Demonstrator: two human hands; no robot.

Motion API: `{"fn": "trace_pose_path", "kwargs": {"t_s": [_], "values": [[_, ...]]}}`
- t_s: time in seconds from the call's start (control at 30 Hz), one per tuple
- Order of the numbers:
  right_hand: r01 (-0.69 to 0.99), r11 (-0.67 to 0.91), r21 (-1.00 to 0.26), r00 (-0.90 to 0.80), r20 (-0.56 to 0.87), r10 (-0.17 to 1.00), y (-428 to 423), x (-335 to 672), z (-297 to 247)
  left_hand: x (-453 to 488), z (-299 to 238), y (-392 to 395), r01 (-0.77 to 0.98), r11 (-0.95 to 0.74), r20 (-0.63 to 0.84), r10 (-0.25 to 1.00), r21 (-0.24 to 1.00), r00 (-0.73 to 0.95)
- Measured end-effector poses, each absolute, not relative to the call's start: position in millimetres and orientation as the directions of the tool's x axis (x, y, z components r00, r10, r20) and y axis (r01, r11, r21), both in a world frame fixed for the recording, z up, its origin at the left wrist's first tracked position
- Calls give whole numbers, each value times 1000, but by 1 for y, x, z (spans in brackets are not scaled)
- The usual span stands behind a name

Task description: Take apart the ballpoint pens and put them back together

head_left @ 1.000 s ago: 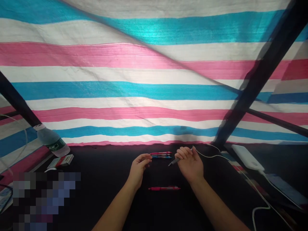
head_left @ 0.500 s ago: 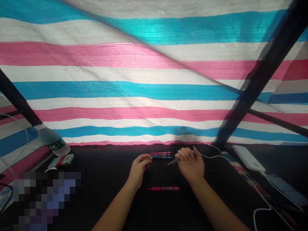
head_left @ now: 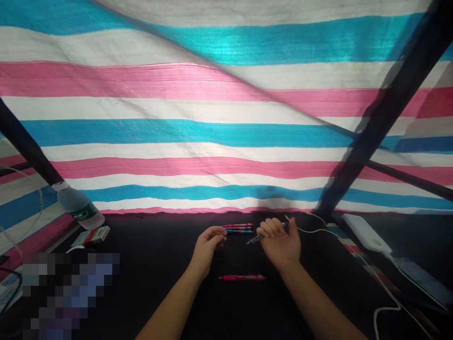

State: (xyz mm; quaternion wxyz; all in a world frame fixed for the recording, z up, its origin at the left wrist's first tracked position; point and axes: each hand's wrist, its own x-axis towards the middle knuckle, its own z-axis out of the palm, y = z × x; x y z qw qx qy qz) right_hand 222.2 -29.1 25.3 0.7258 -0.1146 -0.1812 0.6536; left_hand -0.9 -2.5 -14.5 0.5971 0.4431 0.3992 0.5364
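Note:
My right hand (head_left: pixel 281 243), palm turned up, has its fingers curled around a grey-black pen (head_left: pixel 255 240). The pen slants, its lower end sticking out to the left. My left hand (head_left: pixel 208 249) is closed with thumb and fingertips brought together; whatever it may hold is hidden. Just beyond its fingertips lie a red pen (head_left: pixel 238 225) and a blue pen (head_left: pixel 242 232), close together and parallel; part of the group is covered by the hand. Nearer to me, a red pen (head_left: pixel 242 277) lies crosswise on the black tabletop (head_left: pixel 233 311) between my forearms.
At the left stand a water bottle (head_left: pixel 81 208) and a small box (head_left: pixel 90 236). A white power bank (head_left: pixel 366 233), a white cable (head_left: pixel 384 283) and a phone (head_left: pixel 421 276) lie at the right. Striped sheeting (head_left: pixel 198 132) and dark poles (head_left: pixel 375 127) border the table.
My left hand has shifted very slightly to the right. My right hand keeps the pen in nearly the same place, and the pens on the table have not moved.

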Motion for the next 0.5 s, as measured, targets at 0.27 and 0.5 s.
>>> {"fn": "trace_pose_path", "kwargs": {"t_s": [0.27, 0.5], "values": [[-832, -7, -554, -89, 121, 989, -35, 195, 15, 15, -9, -24, -34, -115, 117, 882, 993, 457], [-743, 244, -624, 205, 136, 969, -12, 225, 3, -16, 15, -18, 391, -510, 240, 792, 766, 562]]}}
